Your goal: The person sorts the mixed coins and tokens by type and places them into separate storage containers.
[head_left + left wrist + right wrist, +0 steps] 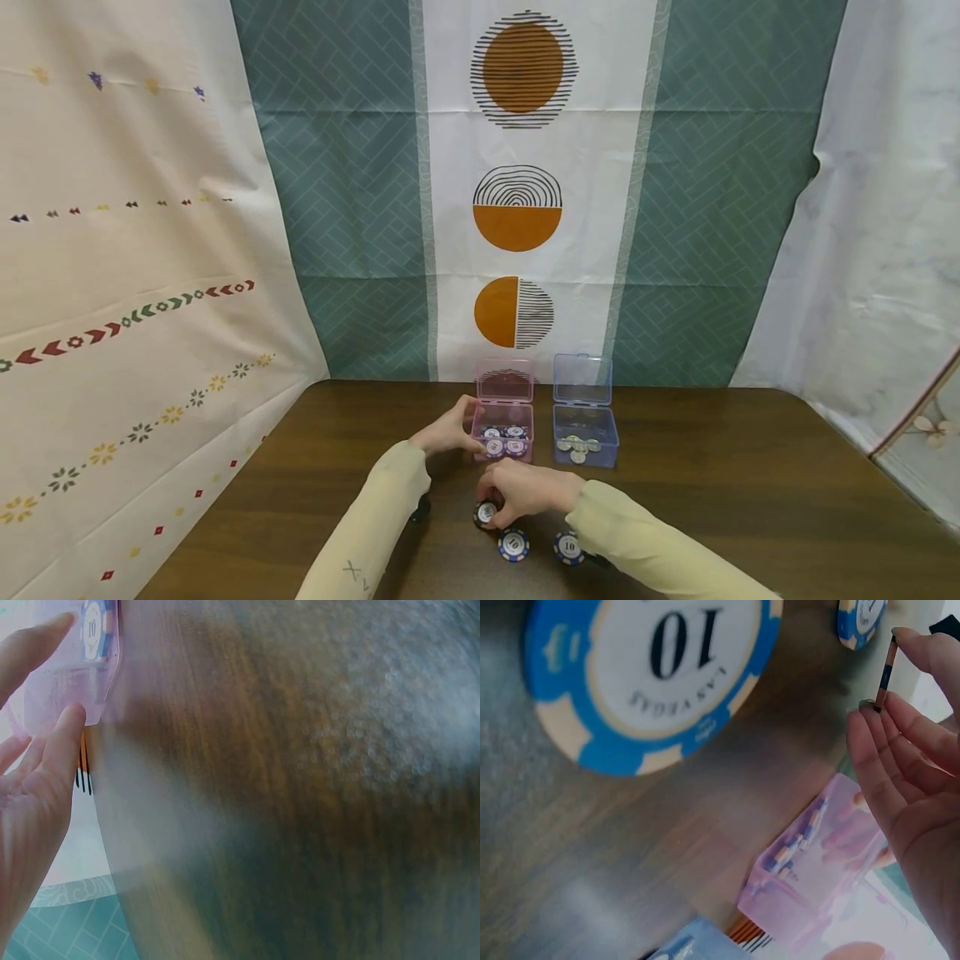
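My left hand grips the left side of an open pink plastic box, with the thumb at the front and fingers toward the back. Several poker chips lie in the box. My right hand pinches a dark poker chip between thumb and fingers, just in front of the pink box; the right wrist view shows this chip edge-on, tilted up. Nearer me, a blue-and-white poker chip marked 10 lies flat on the table. Another blue chip lies beside my right sleeve.
An open blue plastic box with several gold-coloured coins stands right of the pink one. Both lids are raised at the back. The brown wooden table meets a patterned cloth along its far edge.
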`<action>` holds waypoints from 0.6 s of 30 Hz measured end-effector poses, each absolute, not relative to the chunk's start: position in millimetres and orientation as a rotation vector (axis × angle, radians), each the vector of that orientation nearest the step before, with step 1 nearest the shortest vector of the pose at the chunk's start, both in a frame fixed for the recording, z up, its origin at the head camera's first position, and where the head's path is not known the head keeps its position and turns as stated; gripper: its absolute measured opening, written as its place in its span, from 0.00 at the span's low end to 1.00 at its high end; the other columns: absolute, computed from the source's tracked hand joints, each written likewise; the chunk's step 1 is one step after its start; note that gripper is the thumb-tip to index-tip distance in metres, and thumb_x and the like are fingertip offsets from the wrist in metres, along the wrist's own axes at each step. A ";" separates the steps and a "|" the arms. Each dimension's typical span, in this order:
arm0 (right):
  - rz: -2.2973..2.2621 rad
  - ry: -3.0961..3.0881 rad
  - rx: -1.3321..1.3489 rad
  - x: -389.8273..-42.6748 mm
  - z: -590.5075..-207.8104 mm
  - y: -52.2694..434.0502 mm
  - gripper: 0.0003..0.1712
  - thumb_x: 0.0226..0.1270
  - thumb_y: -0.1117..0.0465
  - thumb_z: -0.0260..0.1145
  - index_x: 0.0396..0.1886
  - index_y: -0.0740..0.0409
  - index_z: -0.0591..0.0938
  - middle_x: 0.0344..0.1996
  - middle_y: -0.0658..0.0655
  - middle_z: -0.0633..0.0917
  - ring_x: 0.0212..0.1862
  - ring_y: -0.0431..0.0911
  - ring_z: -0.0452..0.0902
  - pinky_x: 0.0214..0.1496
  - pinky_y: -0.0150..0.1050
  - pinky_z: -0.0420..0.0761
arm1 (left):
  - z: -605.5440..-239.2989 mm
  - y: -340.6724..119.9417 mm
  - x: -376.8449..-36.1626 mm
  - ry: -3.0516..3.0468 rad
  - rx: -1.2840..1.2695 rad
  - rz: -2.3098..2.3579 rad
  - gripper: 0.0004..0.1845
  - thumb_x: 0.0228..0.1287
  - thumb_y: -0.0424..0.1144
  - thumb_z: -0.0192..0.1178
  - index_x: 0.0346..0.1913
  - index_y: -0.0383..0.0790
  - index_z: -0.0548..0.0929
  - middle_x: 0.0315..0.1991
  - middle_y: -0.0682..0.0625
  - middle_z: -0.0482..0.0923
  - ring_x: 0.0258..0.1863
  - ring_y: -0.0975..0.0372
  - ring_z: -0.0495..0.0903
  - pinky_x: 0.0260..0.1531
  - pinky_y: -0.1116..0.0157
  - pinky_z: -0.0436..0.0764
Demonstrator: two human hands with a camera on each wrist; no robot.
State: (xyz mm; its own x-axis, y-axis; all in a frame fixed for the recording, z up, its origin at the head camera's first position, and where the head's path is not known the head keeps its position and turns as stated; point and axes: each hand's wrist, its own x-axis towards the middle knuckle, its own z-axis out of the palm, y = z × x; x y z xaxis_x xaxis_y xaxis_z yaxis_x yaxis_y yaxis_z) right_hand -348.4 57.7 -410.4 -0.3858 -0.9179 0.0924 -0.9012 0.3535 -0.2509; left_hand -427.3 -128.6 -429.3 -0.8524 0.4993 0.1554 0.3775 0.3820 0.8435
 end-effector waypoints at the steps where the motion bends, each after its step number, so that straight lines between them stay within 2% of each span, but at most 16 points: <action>1: -0.421 2.530 -1.710 -348.9 -409.6 58.7 0.12 0.45 0.61 0.72 0.30 0.59 0.81 0.22 0.43 0.75 0.24 0.31 0.68 0.25 0.20 0.67 | -429.2 -128.3 -427.2 2.511 0.793 1.473 0.38 0.44 0.27 0.69 0.57 0.31 0.57 0.59 0.32 0.60 0.60 0.44 0.59 0.54 0.48 0.60; 10: -0.541 2.564 -1.655 -351.2 -397.4 68.4 0.13 0.46 0.62 0.72 0.33 0.60 0.81 0.24 0.44 0.76 0.26 0.32 0.68 0.27 0.22 0.69 | -424.6 -126.9 -423.2 2.504 0.781 1.480 0.38 0.44 0.26 0.68 0.57 0.30 0.56 0.59 0.32 0.60 0.60 0.43 0.59 0.55 0.48 0.59; 18: -0.673 2.560 -1.674 -354.8 -391.1 80.4 0.12 0.47 0.62 0.72 0.32 0.59 0.80 0.26 0.45 0.77 0.26 0.34 0.71 0.28 0.23 0.71 | -429.1 -128.5 -427.6 2.506 0.771 1.463 0.38 0.45 0.28 0.68 0.58 0.33 0.57 0.60 0.35 0.60 0.60 0.45 0.58 0.54 0.48 0.61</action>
